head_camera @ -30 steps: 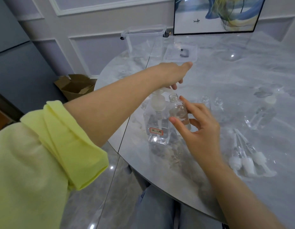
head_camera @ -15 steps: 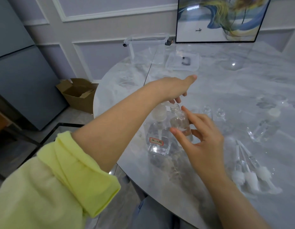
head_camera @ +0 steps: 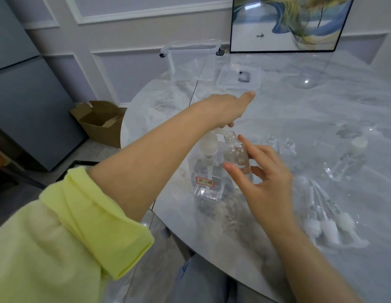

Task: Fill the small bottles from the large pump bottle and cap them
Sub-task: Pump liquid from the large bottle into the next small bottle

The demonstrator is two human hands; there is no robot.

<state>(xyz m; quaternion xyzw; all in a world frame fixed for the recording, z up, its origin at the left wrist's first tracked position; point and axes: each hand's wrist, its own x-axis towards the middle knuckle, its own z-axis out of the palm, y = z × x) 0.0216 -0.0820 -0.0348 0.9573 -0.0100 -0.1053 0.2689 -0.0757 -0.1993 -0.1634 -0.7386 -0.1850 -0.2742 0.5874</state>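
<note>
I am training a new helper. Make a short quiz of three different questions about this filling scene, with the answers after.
1. True or false: the small bottle at the pump spout already has its cap on.
2. Which hand holds that bottle? A left hand; B right hand
3. Fill in: the large pump bottle bears a label with a ___ border.

Key: 1 false, its threaded neck is open. 2 B; the left hand rests on the pump head. 3 red.

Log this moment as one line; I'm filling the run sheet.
step: filling | left hand: presses pump bottle head | right hand: holds small bottle at spout | caps: unused
</note>
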